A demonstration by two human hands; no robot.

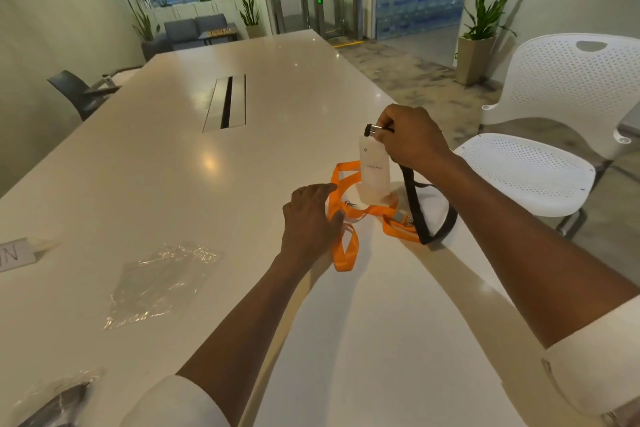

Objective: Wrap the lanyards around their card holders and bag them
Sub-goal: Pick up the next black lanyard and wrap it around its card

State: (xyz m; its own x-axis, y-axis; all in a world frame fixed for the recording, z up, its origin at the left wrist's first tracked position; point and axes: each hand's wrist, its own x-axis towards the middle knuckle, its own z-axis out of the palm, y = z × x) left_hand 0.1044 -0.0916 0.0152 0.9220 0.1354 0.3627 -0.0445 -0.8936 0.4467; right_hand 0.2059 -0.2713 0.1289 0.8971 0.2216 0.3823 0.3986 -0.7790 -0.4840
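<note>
White bench (263, 87), long, glossy. Right hand (410, 139): fingers curled round the black clip end of a black lanyard (417, 211), holding a white card holder (374, 170) upright, its lower edge at the bench surface; the black strap hangs from the hand and loops on the bench to the right. Left hand (310, 215): fingers relaxed and spread, resting on orange lanyards (346, 215) that lie tangled around the card holder's base. Clear plastic bag (159, 282): flat on the bench, near left, well apart from the lanyards. Second bag (52, 399), dark contents, at the near left corner. White perforated chair (554, 121), right.
</note>
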